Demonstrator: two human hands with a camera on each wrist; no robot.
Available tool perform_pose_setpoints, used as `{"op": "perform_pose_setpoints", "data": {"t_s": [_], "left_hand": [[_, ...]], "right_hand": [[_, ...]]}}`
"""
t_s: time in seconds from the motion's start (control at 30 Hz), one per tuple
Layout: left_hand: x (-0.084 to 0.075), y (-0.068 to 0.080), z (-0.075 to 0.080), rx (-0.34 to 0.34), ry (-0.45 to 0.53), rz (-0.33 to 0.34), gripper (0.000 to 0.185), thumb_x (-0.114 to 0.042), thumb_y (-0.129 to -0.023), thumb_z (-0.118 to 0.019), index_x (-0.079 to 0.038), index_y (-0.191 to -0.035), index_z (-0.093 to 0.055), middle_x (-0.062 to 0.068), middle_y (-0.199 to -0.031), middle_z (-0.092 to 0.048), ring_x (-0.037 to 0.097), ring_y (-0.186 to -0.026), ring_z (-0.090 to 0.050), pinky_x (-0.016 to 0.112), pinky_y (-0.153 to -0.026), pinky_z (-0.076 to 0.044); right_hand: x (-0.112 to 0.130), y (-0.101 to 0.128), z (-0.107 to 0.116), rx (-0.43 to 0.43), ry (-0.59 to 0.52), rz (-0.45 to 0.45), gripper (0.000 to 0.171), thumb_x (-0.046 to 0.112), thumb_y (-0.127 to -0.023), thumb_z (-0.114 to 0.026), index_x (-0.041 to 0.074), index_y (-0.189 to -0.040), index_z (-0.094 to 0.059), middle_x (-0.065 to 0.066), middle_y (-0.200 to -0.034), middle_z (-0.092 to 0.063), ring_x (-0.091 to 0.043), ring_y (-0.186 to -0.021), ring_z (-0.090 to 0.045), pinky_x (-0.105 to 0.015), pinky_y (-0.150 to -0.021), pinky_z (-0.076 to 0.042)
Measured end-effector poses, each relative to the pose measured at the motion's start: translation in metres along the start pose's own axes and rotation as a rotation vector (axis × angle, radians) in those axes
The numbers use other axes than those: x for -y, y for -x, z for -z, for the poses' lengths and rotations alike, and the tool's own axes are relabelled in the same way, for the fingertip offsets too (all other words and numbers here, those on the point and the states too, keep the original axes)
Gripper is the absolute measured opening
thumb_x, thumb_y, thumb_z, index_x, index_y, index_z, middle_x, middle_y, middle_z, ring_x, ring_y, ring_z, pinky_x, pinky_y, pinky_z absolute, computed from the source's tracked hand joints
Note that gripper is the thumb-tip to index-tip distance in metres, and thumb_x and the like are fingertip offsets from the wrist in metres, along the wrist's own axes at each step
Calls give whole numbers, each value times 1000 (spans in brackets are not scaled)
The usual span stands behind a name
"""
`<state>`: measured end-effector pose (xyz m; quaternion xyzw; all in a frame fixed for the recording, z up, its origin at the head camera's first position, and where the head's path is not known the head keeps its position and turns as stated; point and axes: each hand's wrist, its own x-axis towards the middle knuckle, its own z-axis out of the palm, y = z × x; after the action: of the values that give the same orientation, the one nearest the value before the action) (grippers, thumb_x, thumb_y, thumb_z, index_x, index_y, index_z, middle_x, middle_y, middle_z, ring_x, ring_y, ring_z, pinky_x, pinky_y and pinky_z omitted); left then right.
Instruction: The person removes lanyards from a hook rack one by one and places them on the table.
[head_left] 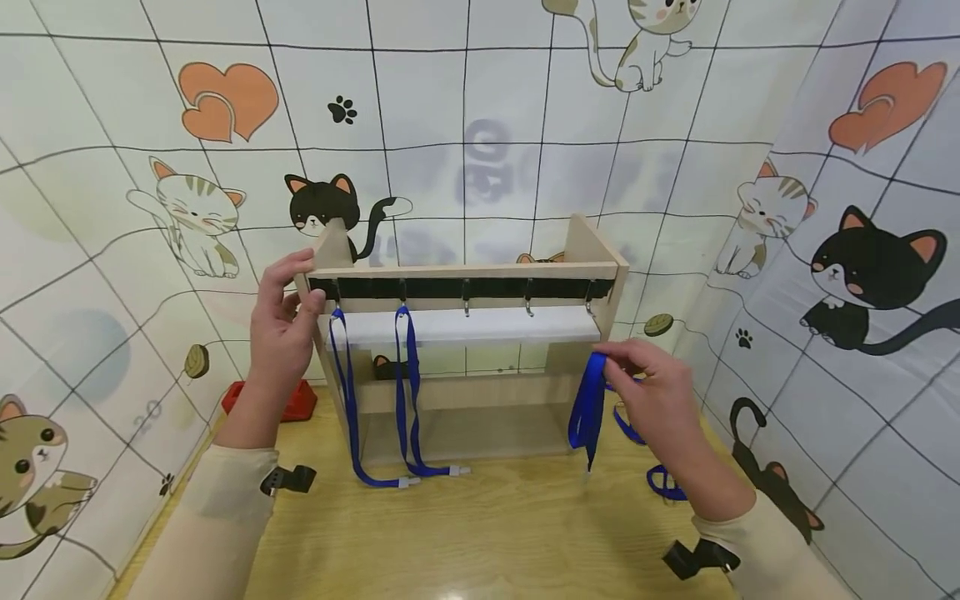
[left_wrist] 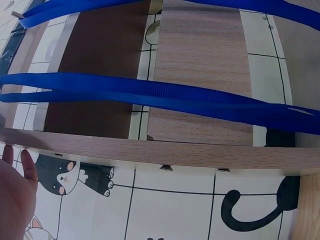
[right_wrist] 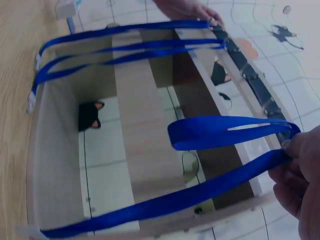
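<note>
A light wooden rack (head_left: pixel 480 392) stands on the table, with a black strip (head_left: pixel 435 288) bearing several metal hooks along its upper front. My left hand (head_left: pixel 281 329) holds its upper left corner, thumb near the strip's end. From the two leftmost hooks hang blue lanyards (head_left: pixel 347 392), their pale clip ends (head_left: pixel 459 471) lying on the tabletop. My right hand (head_left: pixel 660 392) pinches another blue lanyard (head_left: pixel 588 408) between thumb and fingers, just below the rightmost hook (head_left: pixel 590 307). In the right wrist view, this folded lanyard (right_wrist: pixel 215 131) drapes across the rack's front.
More blue lanyards (head_left: pixel 666 483) lie on the table (head_left: pixel 465 533) at the right, partly behind my right forearm. A red object (head_left: pixel 300 402) sits behind my left wrist. Cat-patterned sheeting (head_left: pixel 480 100) surrounds the table at the back and sides.
</note>
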<state>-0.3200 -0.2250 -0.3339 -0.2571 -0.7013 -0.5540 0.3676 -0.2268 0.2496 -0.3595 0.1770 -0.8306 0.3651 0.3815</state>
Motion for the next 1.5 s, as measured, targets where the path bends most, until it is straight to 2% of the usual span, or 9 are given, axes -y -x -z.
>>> {"op": "perform_pose_setpoints", "data": {"t_s": [0.27,0.37,0.53,0.7,0.87,1.1,1.3,1.4,1.5], "left_hand": [[-1,0,1,-7,10,21,39,-2,-111,-63,-3,-150,-56,4,-166,-52,26,-147,-51,31,-109,-48],[-2,0,0,-3,17,28,39,-3,-112,-62,-3,-151,-56,3,-166,-51,29,-148,-51,31,-109,-48],[-3,0,0,2,20,35,40,-4,-112,-62,-4,-151,-55,2,-167,-50,32,-146,-51,30,-108,-49],[-4,0,0,-3,25,31,40,-3,-112,-62,-3,-151,-55,3,-167,-50,31,-146,-51,30,-107,-48],[-4,-1,-1,-9,30,24,40,-2,-111,-63,-1,-150,-54,5,-166,-51,30,-147,-50,31,-109,-47],[-3,0,-2,-9,28,31,40,-3,-112,-63,-2,-151,-54,5,-166,-51,29,-148,-50,31,-109,-48],[-2,0,-2,-8,35,29,40,-3,-112,-63,-1,-151,-54,5,-167,-50,28,-148,-49,32,-110,-47],[-2,0,-2,-5,38,34,41,-3,-112,-63,-2,-151,-54,5,-167,-50,30,-149,-49,32,-110,-48],[-1,0,-2,-5,30,42,41,-4,-112,-63,-3,-152,-54,4,-167,-49,32,-149,-49,31,-110,-50]], "right_hand": [[-24,0,25,55,128,2,20,-5,-99,-79,7,-113,-84,-5,-99,-81,-4,-82,-66,-7,-72,-47],[-30,1,32,67,146,14,20,-5,-98,-80,9,-112,-84,-5,-100,-81,-2,-82,-66,-7,-73,-47],[-38,5,39,103,153,-27,18,-4,-98,-81,8,-111,-84,-7,-101,-81,1,-83,-65,-7,-73,-48],[-45,11,36,122,135,-55,18,-5,-98,-80,8,-110,-84,-7,-101,-81,1,-83,-67,-7,-73,-50],[-48,18,30,113,91,-98,18,-5,-100,-78,8,-110,-85,-7,-99,-80,-4,-79,-68,-12,-67,-51],[-52,32,16,115,7,-205,20,-3,-103,-75,11,-113,-85,-4,-97,-80,-10,-74,-73,-17,-64,-57],[-56,44,4,155,-33,-288,17,0,-103,-76,9,-114,-84,-6,-93,-78,-20,-70,-72,-23,-59,-55],[-58,51,2,183,-47,-350,16,0,-104,-75,7,-115,-84,-9,-93,-79,-19,-72,-73,-24,-59,-56],[-61,57,2,196,-55,-394,17,-1,-105,-73,5,-117,-83,-10,-97,-79,-17,-78,-77,-23,-66,-61]]}}
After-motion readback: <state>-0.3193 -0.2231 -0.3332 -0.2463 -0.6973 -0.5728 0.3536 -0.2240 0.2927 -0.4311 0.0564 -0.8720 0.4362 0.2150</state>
